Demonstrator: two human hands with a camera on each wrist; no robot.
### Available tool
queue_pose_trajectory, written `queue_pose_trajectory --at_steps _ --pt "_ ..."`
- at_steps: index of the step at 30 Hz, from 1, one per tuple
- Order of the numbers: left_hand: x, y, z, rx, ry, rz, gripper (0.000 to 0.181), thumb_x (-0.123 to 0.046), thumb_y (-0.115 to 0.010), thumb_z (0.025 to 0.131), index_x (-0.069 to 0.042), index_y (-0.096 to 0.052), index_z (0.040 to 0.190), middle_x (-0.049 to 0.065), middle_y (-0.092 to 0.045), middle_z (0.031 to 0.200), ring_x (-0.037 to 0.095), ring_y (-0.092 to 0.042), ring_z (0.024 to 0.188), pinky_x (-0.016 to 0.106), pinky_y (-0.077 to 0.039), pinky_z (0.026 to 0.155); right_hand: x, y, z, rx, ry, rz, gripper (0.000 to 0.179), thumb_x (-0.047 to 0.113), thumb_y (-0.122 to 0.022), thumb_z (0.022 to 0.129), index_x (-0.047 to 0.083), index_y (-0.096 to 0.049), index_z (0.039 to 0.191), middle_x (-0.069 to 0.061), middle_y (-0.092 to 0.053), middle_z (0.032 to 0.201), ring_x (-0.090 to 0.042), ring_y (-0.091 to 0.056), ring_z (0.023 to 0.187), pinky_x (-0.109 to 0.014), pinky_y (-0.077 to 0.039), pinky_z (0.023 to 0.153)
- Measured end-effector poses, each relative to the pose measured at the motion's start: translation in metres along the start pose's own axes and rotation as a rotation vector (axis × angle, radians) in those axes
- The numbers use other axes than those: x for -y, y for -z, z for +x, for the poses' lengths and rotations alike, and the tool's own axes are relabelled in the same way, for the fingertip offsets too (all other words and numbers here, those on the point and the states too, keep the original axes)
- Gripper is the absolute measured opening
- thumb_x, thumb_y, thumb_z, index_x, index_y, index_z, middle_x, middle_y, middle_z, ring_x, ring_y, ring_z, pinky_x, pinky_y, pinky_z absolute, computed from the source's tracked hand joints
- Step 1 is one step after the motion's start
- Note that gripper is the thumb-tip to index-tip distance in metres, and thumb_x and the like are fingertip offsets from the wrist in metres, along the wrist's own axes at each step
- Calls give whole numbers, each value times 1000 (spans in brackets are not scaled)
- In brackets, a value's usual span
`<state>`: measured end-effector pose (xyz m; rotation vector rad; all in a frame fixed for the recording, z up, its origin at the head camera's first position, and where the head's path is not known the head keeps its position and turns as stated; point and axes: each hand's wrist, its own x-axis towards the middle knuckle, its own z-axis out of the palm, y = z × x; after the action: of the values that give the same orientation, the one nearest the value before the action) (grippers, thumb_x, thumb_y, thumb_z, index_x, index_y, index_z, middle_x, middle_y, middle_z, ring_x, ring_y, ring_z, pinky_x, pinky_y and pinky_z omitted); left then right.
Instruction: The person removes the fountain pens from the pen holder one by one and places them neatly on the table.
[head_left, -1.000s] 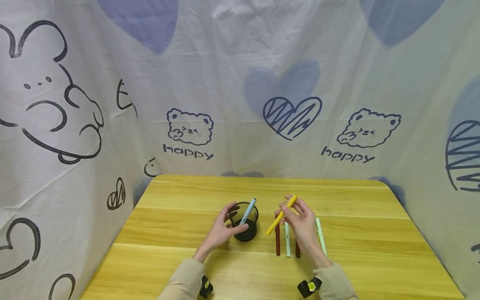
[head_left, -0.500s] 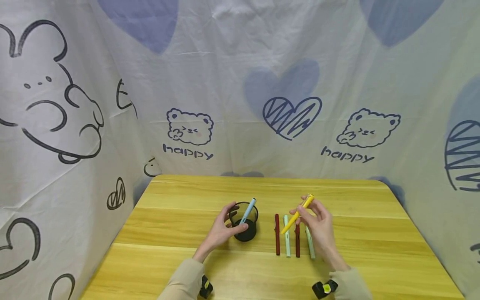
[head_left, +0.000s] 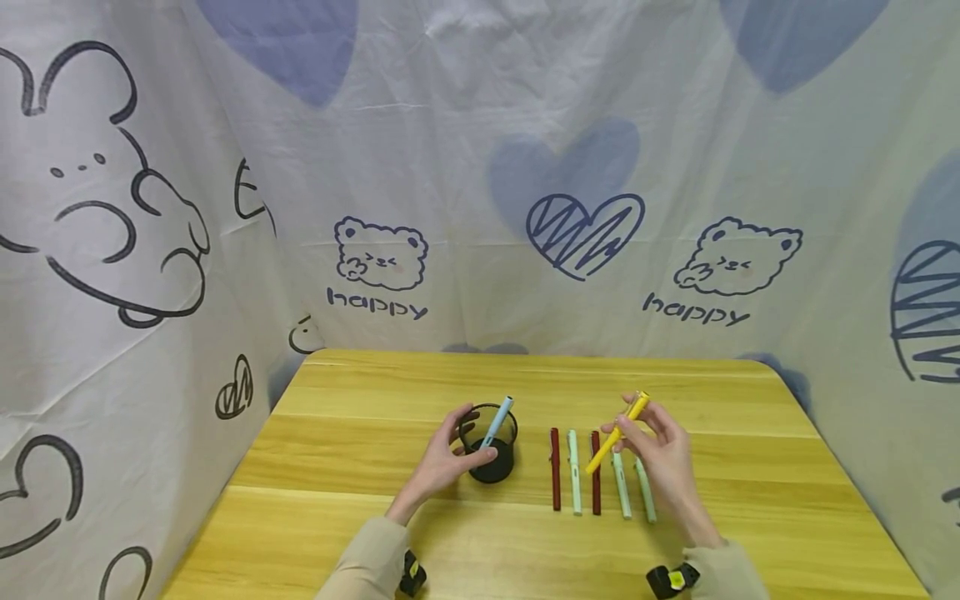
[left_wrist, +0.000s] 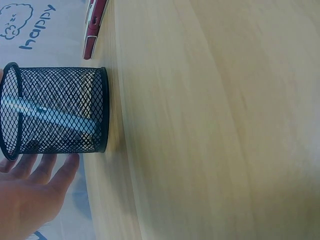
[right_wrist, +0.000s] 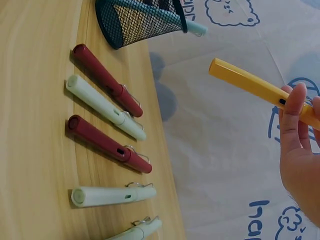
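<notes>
My left hand holds a black mesh pen holder around its side, and the holder stands upright on the table. A light blue pen leans inside it, its end poking above the rim. My right hand pinches a yellow pen between thumb and fingers, tilted and raised above the table. Below and left of that hand lies a row of capped pens: a dark red pen, a mint green pen, another dark red pen, then two mint green pens.
The wooden table has a rounded far edge. Pale cloth printed with hearts and bears hangs behind it and at both sides. Each wrist wears a small black camera.
My right hand has moved to the right with the yellow pen, uncovering the row of pens beneath. My left hand and the pen holder stay where they were.
</notes>
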<state>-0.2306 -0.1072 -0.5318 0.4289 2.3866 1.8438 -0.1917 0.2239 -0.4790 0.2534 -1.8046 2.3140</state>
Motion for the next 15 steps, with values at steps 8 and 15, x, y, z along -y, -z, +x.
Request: queue_pose_trajectory --at_steps 8,15 --pt "0 0 0 -1 -5 5 81 -24 -77 89 -16 -34 156 17 -43 157 44 -37 146 67 -36 114 -2 8 -1 -17 -12 7 26 2 -59 100 10 -61 125 3 -67 99 -12 -76 85 -22 -60 65" --pt "0 -1 0 -5 -3 7 80 -24 -77 89 -15 -34 156 16 -43 156 45 -37 146 67 -36 113 -7 18 -3 -49 7 32 26 -2 -59 99 11 -63 121 -1 -67 96 -13 -76 83 -22 -60 65"
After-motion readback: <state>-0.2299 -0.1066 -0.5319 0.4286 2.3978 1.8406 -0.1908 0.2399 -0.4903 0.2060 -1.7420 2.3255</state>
